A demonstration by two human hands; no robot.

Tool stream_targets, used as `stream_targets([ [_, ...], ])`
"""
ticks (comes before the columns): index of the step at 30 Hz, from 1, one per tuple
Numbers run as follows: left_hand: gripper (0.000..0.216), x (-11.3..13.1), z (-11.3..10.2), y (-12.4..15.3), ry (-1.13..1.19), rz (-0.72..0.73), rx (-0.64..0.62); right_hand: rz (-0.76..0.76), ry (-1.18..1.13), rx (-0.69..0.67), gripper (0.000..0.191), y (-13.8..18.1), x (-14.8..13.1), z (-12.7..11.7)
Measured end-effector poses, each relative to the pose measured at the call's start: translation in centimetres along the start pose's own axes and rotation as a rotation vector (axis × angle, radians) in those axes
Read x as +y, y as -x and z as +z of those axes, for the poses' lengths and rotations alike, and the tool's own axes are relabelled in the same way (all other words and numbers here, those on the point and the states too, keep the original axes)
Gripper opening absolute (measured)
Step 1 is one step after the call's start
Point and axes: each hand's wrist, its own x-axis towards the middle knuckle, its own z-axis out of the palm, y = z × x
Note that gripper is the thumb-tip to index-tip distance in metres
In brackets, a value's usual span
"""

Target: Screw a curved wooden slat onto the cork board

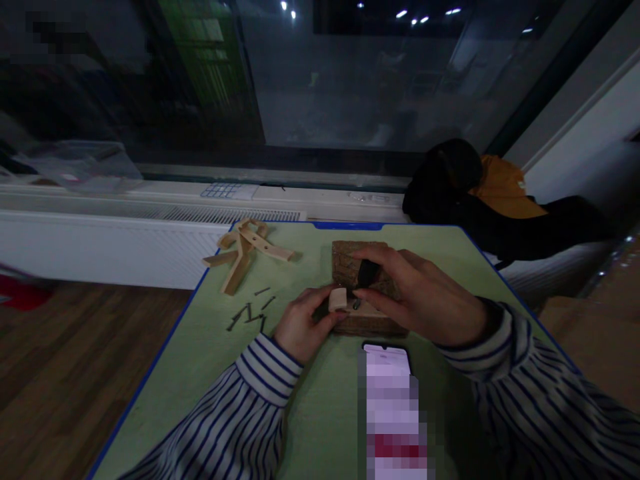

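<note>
My left hand [303,323] is closed, pinching a small pale wooden piece [339,299] between thumb and fingers. In my right hand [420,290] is a short black-handled tool that looks like a screwdriver [367,273], gripped by thumb and fingertips and tilted downward. A small metal part [357,304] shows near its lower end, just right of the wooden piece. Both hands are over a rough brown block [345,260] on the green table [315,393]. My fingers hide part of the wooden piece and the tool's tip.
Several screws [249,312] lie left of my left hand. Curved pale wooden parts, some with holes [243,257], are piled at the table's far left corner. A lit phone [393,387] lies in front of the block. Dark and orange cloth [460,187] rests behind the far right corner.
</note>
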Motion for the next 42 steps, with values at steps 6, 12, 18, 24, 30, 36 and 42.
stream_targets([
  [6,0.038,0.03,0.09,-0.08,-0.014,0.005,0.002,-0.051,-0.031,-0.022,0.050,-0.16,-0.14,-0.03],
  [12,0.038,-0.04,0.01,-0.06,-0.017,0.001,-0.002,-0.065,-0.120,-0.070,0.053,-0.10,-0.34,-0.36],
  [18,0.038,0.03,-0.07,0.00,-0.015,-0.006,-0.004,-0.022,-0.109,-0.088,0.048,0.00,-0.45,-0.55],
  [24,0.036,0.21,0.01,0.01,-0.014,-0.020,-0.011,-0.018,-0.068,-0.069,0.045,0.01,-0.18,-0.40],
  [30,0.037,0.03,0.06,0.09,-0.018,-0.002,0.000,-0.007,-0.048,-0.054,0.042,-0.03,-0.14,-0.32],
  [36,0.039,-0.01,-0.03,0.04,-0.025,0.000,-0.002,0.012,-0.063,-0.042,0.042,0.02,0.09,-0.15],
  [42,0.037,-0.07,-0.03,0.18,-0.014,0.009,0.005,0.016,-0.082,-0.034,0.044,0.12,-0.03,-0.28],
])
